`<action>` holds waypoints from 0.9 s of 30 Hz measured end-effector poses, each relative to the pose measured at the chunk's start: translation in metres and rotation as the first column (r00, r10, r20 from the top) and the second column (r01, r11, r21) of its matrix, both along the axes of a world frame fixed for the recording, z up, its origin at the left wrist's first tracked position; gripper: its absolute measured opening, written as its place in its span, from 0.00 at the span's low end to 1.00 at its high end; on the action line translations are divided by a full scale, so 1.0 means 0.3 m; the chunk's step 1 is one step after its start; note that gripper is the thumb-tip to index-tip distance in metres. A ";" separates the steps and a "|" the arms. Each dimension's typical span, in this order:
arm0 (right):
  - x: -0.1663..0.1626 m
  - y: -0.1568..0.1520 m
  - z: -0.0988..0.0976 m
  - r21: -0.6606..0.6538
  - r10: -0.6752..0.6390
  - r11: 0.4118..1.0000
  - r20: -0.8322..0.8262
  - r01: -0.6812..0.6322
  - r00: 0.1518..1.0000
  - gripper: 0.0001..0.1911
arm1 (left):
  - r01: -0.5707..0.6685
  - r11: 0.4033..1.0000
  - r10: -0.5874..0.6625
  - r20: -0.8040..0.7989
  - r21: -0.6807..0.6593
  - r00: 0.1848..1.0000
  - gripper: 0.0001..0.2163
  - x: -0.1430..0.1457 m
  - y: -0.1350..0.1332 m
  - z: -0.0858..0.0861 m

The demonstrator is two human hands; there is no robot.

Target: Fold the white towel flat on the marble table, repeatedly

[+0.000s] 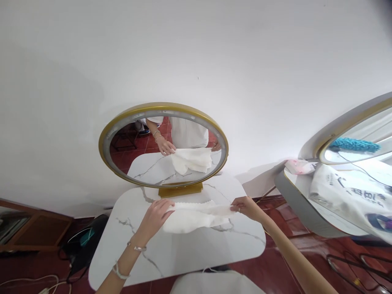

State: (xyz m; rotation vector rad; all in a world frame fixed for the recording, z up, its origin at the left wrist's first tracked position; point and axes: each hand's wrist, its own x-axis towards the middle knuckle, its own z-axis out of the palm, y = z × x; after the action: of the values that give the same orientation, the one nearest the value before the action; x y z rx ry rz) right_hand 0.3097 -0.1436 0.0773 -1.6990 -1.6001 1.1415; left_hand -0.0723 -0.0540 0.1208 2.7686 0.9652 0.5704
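Note:
A soft white cloth point(191, 218) with a scalloped edge lies stretched sideways over the marble-patterned table point(134, 253). My left hand point(157, 218) grips its left end, fingers on top and thumb beneath. At the opposite end, my right hand point(246, 208) pinches the cloth's corner between thumb and fingers. Part of the fabric's lower side droops onto the tabletop in loose folds. Directly behind the cloth stands an oval gold-framed mirror point(163, 163) on a gold base, which reflects both hands and the cloth.
To the right, a second table point(309, 204) carries a printed white bag point(346, 196), a pink-and-white packet point(299, 166) and another mirror point(339, 130). A white stool point(214, 283) stands at the near edge. A black bag point(82, 241) and cables point(45, 279) are at lower left.

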 end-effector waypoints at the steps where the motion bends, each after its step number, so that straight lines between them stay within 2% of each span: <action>1: 0.000 -0.004 -0.016 -0.020 0.020 1.000 -0.044 -0.021 0.999 0.18 | -0.003 1.000 0.003 0.008 -0.008 1.000 0.06 0.000 -0.001 -0.007; 3: -0.011 -0.015 -0.053 -0.007 0.083 0.996 -0.100 -0.084 0.992 0.19 | -0.001 1.000 0.001 0.018 -0.021 1.000 0.07 0.004 -0.005 -0.013; 5: -0.039 -0.028 -0.097 0.031 0.124 0.992 -0.080 -0.122 0.989 0.17 | 0.012 1.000 -0.011 0.020 -0.023 1.000 0.08 0.009 -0.010 -0.013; 8: -0.101 -0.042 -0.169 0.049 0.087 0.995 0.004 -0.087 0.996 0.12 | 0.037 0.999 -0.037 0.004 -0.017 0.999 0.09 0.014 -0.021 -0.011; 11: -0.163 -0.044 -0.229 0.043 0.059 0.997 0.021 -0.060 0.998 0.11 | 0.054 0.998 -0.054 -0.009 -0.017 0.999 0.11 0.013 -0.033 -0.012; 16: -0.216 -0.040 -0.274 0.091 -0.018 0.996 0.039 0.014 0.999 0.11 | 0.016 0.999 -0.017 -0.012 -0.036 1.000 0.09 -0.001 -0.050 -0.015; 19: -0.196 -0.043 -0.253 0.142 -0.096 0.986 0.054 0.088 0.994 0.14 | -0.053 0.997 0.052 -0.024 -0.057 0.998 0.08 -0.021 -0.056 -0.017; 21: -0.165 -0.044 -0.213 0.172 -0.141 0.977 0.060 0.129 0.988 0.15 | -0.095 0.992 0.093 -0.026 -0.086 0.995 0.07 -0.038 -0.059 -0.019; 24: -0.112 -0.044 -0.124 0.236 -0.171 0.960 0.082 0.148 0.982 0.16 | -0.143 0.978 0.144 -0.005 -0.150 0.990 0.06 -0.055 -0.068 -0.016; 27: -0.065 -0.035 -0.023 0.349 -0.163 0.931 0.140 0.105 0.977 0.18 | -0.210 0.951 0.215 -0.002 -0.225 0.977 0.06 -0.054 -0.078 -0.007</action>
State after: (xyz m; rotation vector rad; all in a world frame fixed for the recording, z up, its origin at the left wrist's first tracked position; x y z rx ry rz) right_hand 0.2902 -0.1541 0.0703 -1.6744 -1.6393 0.6240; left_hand -0.0885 -0.0774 0.1188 2.4726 1.2498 0.4856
